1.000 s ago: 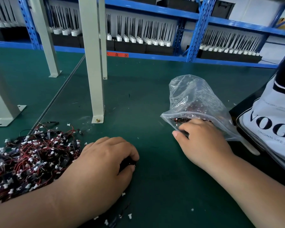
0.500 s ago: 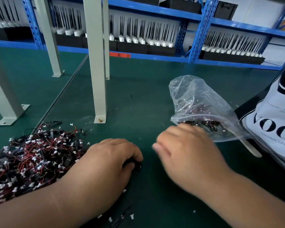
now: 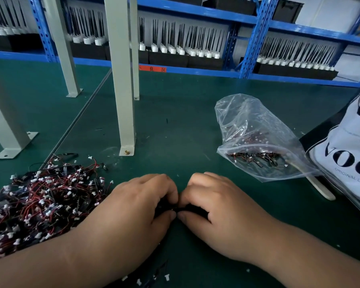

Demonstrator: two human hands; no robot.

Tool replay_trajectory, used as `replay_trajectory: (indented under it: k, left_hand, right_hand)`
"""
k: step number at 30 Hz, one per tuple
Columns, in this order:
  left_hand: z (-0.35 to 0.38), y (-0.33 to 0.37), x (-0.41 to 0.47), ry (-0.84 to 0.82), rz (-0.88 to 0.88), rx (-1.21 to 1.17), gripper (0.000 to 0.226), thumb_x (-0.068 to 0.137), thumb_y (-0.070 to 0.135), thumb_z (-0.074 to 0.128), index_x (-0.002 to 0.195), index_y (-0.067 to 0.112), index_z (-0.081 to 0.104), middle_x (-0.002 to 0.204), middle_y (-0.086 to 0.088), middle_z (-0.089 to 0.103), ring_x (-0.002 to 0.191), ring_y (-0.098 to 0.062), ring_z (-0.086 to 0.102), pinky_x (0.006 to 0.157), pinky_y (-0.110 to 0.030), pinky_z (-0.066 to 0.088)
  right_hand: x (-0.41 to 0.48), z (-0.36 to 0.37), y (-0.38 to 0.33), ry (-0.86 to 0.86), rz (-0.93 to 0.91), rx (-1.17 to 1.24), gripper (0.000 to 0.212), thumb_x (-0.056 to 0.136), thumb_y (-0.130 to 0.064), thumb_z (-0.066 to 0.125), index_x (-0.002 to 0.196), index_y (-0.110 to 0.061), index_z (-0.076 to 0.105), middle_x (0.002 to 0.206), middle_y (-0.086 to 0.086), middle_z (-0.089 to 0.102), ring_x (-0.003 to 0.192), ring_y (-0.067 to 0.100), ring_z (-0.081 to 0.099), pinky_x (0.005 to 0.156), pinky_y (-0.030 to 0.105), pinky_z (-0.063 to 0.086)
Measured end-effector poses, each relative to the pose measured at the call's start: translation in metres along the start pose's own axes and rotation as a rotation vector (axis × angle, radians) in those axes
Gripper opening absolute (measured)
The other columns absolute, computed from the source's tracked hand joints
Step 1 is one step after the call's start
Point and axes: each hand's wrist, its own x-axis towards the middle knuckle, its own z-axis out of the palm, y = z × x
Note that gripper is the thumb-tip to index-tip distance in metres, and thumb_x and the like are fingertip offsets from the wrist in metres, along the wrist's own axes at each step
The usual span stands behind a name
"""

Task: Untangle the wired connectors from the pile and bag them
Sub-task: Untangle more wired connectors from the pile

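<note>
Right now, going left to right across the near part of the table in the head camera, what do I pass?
Pile of wired connectors → left hand → dark bundle pinched between both hands → right hand → clear plastic bag → pale flat stick → white printed bag.

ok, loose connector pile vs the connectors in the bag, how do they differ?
The loose pile spreads wide over the mat on the left; the bagged connectors form a far smaller clump. The pile lies uncovered beside the left hand; the bagged ones sit inside the clear bag, apart from the right hand. Both are red and black wires with white plugs. The two hands pinch a dark bundle.
</note>
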Motion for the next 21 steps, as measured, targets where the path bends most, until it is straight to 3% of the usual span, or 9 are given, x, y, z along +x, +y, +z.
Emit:
replay_trajectory:
  k: [8, 10, 13, 15, 17, 21]
  left_hand:
    - [-0.001, 0.000, 0.002, -0.024, 0.030, -0.014, 0.009, 0.081, 0.042, 0.058, 0.089, 0.038, 0.059, 0.088, 0.021, 0.054, 0.087, -0.003, 0.052, 0.078, -0.031, 0.046]
    - [-0.001, 0.000, 0.002, -0.012, 0.030, -0.018, 0.005, 0.084, 0.040, 0.060, 0.089, 0.038, 0.059, 0.088, 0.021, 0.054, 0.087, -0.003, 0.052, 0.079, -0.033, 0.046]
    - [-0.001, 0.000, 0.002, -0.006, 0.030, -0.013, 0.009, 0.082, 0.044, 0.055, 0.088, 0.038, 0.057, 0.086, 0.021, 0.054, 0.086, -0.003, 0.052, 0.080, -0.033, 0.046]
    - [-0.001, 0.000, 0.002, -0.008, 0.028, -0.013, 0.012, 0.080, 0.046, 0.052, 0.088, 0.039, 0.058, 0.087, 0.021, 0.054, 0.087, -0.003, 0.052, 0.080, -0.032, 0.046]
    - [0.000, 0.000, 0.001, -0.003, 0.024, -0.011, 0.012, 0.081, 0.047, 0.052, 0.089, 0.039, 0.058, 0.088, 0.021, 0.055, 0.088, -0.003, 0.052, 0.080, -0.029, 0.045]
    - [0.000, -0.001, 0.000, 0.002, 0.020, -0.004, 0.006, 0.084, 0.043, 0.061, 0.089, 0.040, 0.057, 0.089, 0.022, 0.054, 0.089, -0.001, 0.050, 0.079, -0.028, 0.044]
  right_hand:
    - [0.000, 0.001, 0.004, 0.068, 0.017, 0.149, 0.007, 0.087, -0.025, 0.068, 0.082, -0.022, 0.064, 0.084, -0.011, 0.052, 0.079, 0.011, 0.052, 0.072, 0.035, 0.046]
    - [0.000, 0.001, 0.006, 0.085, 0.042, 0.241, 0.002, 0.086, -0.021, 0.070, 0.086, -0.021, 0.068, 0.090, -0.012, 0.057, 0.088, 0.010, 0.057, 0.078, 0.032, 0.048]
    - [0.000, 0.002, 0.010, 0.141, 0.111, 0.344, 0.025, 0.087, -0.026, 0.066, 0.112, -0.025, 0.071, 0.119, -0.017, 0.062, 0.117, 0.001, 0.056, 0.096, 0.013, 0.042]
    - [0.002, 0.002, 0.014, 0.141, 0.200, 0.441, 0.040, 0.094, -0.032, 0.061, 0.134, -0.034, 0.059, 0.143, -0.021, 0.050, 0.131, -0.015, 0.039, 0.100, 0.001, 0.029]
    - [0.004, 0.002, 0.020, 0.149, 0.311, 0.544, 0.048, 0.100, -0.036, 0.056, 0.145, -0.043, 0.042, 0.155, -0.026, 0.032, 0.132, -0.026, 0.025, 0.100, -0.004, 0.022]
    - [0.008, 0.003, 0.030, 0.228, 0.523, 0.542, 0.063, 0.099, -0.043, 0.051, 0.154, -0.045, 0.022, 0.158, -0.030, 0.019, 0.134, -0.022, 0.019, 0.106, 0.008, 0.018]
